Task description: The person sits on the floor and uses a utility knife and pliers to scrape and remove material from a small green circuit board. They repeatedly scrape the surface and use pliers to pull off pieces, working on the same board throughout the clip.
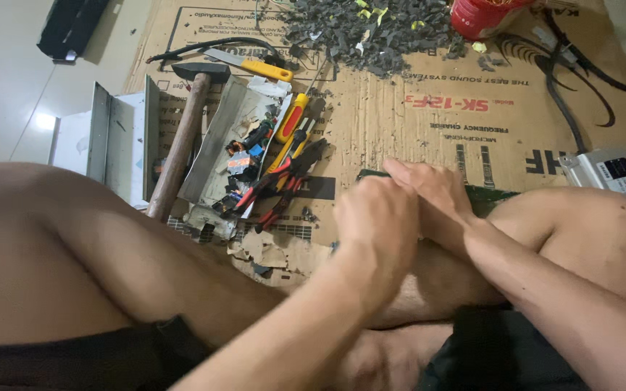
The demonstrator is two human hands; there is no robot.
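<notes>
Head view: left hand [377, 221] clenched in a fist, contents hidden; right hand [432, 192] fingers pressed together, flat on the dark green board [498, 197] lying on the cardboard [400, 127] between the bare knees. Risks, as judged: board slipping under pressure and scraping a leg; sharp board edges or solder points nicking fingers. Pliers [284, 185], screwdrivers [291, 127] and hammer [182, 134] just beside the left knee, easy to knock. Black shards [364, 32] well apart, beyond.
</notes>
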